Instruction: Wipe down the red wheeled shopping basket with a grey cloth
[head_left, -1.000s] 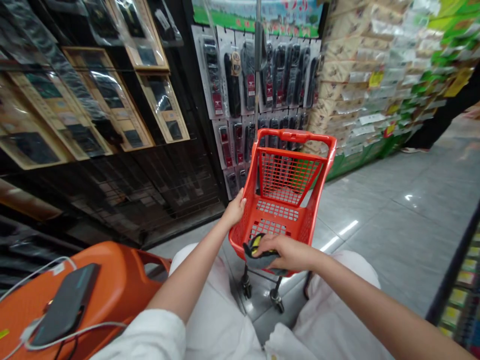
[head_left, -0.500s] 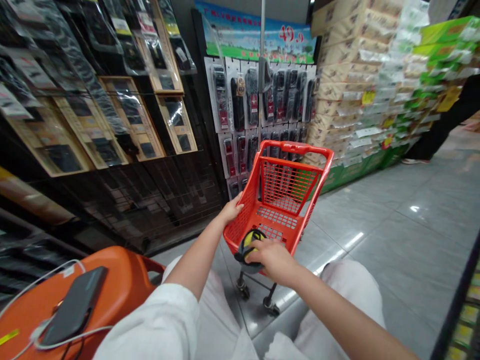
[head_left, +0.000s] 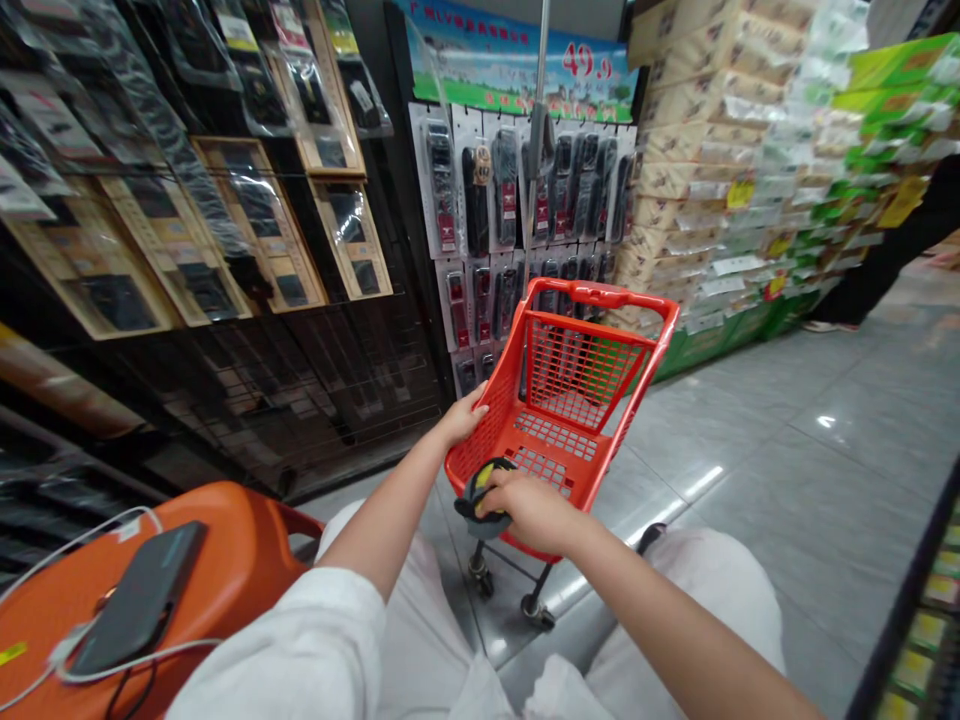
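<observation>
A small red plastic shopping cart [head_left: 577, 385] stands on the grey tiled floor in front of me. My left hand [head_left: 463, 418] grips the cart's left rim, fingers curled over the edge. At the near rim my right hand [head_left: 529, 508] presses a grey cloth with a yellow patch [head_left: 476, 490], fingers closed on it. The cart basket looks empty apart from the cloth. My white trousers show below the arms.
An orange seat [head_left: 225, 570] at lower left carries a dark phone [head_left: 139, 598] with a white cable. Wire racks of packaged goods line the left wall. Stacked boxes stand at right, and another person's dark leg [head_left: 877, 250] is at far right.
My right hand with the cloth has slid left along the cart's near rim. The cart sits slightly lower and left in view; my left hand stays on the rim.
</observation>
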